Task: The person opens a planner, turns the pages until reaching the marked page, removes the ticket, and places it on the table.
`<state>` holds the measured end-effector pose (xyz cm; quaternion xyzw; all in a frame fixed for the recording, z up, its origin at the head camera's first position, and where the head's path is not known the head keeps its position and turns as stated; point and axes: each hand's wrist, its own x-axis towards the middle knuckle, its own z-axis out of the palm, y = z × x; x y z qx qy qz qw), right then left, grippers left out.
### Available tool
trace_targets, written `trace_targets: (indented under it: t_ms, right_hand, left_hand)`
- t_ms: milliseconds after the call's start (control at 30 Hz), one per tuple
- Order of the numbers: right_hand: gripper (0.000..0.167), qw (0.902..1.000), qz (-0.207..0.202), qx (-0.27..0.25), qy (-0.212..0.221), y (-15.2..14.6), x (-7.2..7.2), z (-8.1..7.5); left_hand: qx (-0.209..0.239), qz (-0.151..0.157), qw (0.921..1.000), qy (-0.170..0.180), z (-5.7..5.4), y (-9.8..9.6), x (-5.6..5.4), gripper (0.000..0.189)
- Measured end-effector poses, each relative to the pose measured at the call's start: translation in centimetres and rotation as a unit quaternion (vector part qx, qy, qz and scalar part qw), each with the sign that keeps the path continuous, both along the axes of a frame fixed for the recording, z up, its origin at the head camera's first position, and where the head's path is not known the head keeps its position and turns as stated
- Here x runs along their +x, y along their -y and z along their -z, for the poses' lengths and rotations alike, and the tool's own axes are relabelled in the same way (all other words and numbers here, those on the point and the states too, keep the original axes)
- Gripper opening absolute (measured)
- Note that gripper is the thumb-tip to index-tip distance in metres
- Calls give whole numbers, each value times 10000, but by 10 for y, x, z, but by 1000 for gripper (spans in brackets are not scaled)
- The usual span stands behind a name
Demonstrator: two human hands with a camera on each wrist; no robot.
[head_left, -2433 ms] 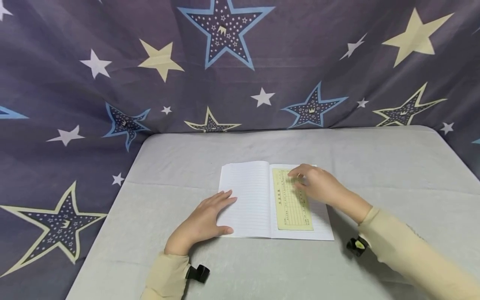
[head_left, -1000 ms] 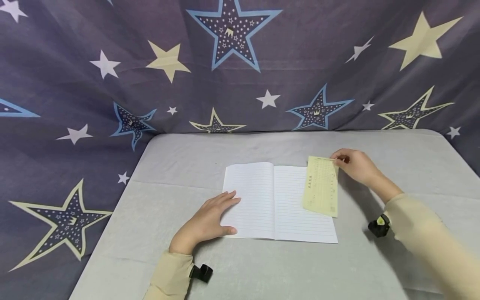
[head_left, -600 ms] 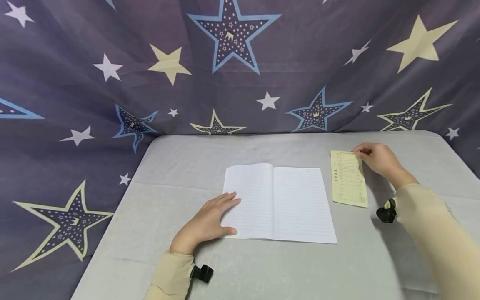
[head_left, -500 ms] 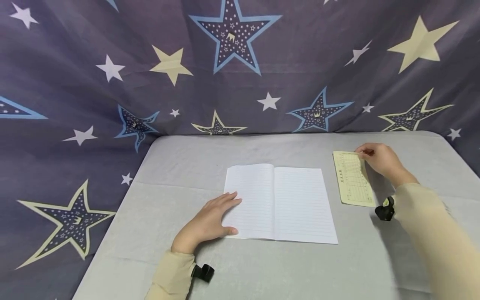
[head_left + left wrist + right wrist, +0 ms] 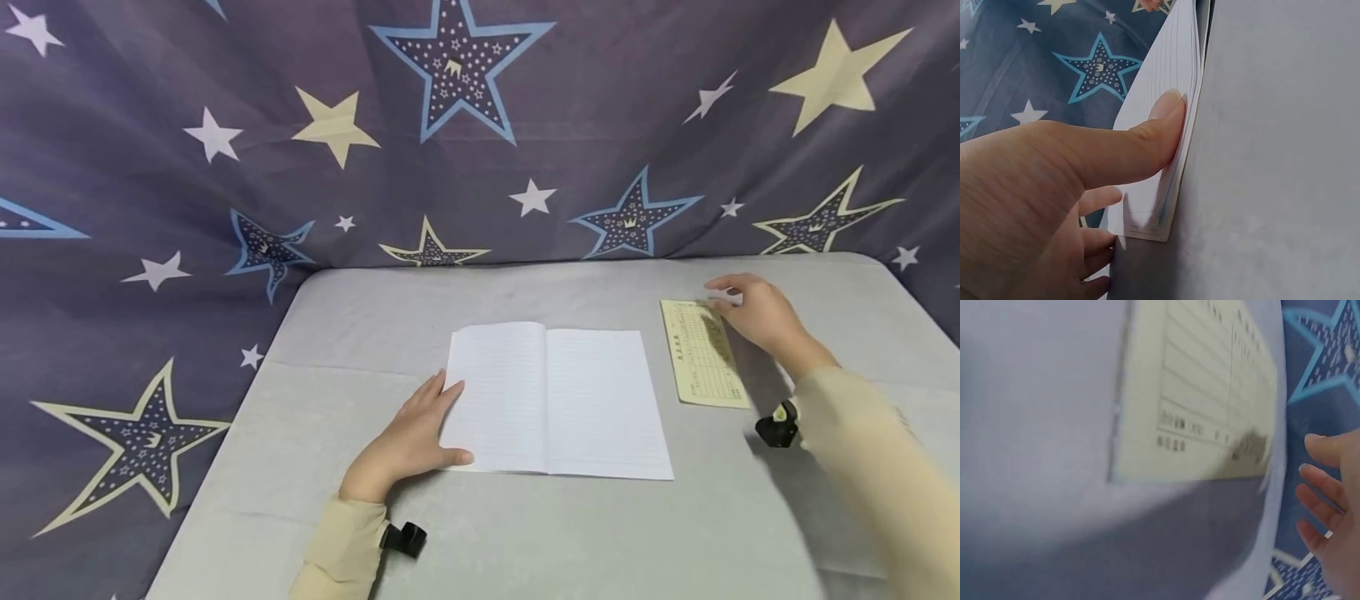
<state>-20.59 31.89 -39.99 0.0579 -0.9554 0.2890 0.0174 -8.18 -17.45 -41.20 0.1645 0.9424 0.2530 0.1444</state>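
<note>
An open lined notebook [image 5: 592,404] lies on the grey cloth, blank pages up. My left hand [image 5: 408,437] rests at its left page, the thumb on the lower corner and the other fingers spread along the left edge. The left wrist view shows that thumb [image 5: 1160,128] lying across the page edges. Right of the notebook a yellow printed form [image 5: 701,354] lies flat on the cloth. Just above its top right corner hovers my right hand [image 5: 761,317], fingers loosely bent and holding nothing. A gap shows between those fingers [image 5: 1322,481] and the form in the right wrist view.
The table [image 5: 570,533] is covered in grey cloth. A dark curtain [image 5: 480,200] with stars hangs behind it and on the left. Each wrist wears a small black camera mount [image 5: 405,540].
My right hand has carried the yellow form off the notebook's right page, laid it on the cloth to the right and let go. My left hand's fingers have shifted slightly toward the notebook's edge.
</note>
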Motion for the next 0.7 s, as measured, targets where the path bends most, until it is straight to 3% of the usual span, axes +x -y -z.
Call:
trace_targets:
  t_ms: [167,333,533,700]
  right_hand:
    - [31,9986,-474,-145,-180,20,24,-12]
    - [33,9946,-1013,-191,109,43,60,-17]
    - [36,9858,-1655,-263,-69,59,100,-13]
    - [47,9803,-1971,-145,-67,68,122,-4]
  left_hand:
    - [74,19,10000,-25,-1,0,-2,107]
    - [200,65,9998,-69,1,-2,-3,109]
    - [370,111,9992,-96,3,-1,-5,112]
    - [509,124,9984,-192,4,2,-5,112]
